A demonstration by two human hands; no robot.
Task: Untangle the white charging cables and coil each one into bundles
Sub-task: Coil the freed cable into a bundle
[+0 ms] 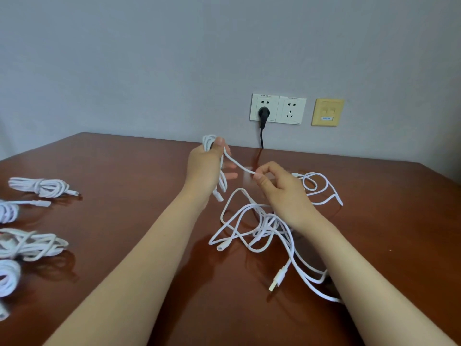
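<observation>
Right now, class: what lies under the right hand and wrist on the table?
A loose tangle of white cables lies on the brown table beneath the right hand. The wrist covers where some loops cross, so that part cannot be seen.

Coiled bundles (8, 212) cut by left edge.

Arms forward: left hand (203, 171) curled round a cable coil (208, 141), right hand (282, 188) pinching its strand (239, 166)

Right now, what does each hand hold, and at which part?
The left hand grips a half-coiled white cable around its gathered loops. The right hand pinches the free tail of that cable between thumb and forefinger.
</observation>
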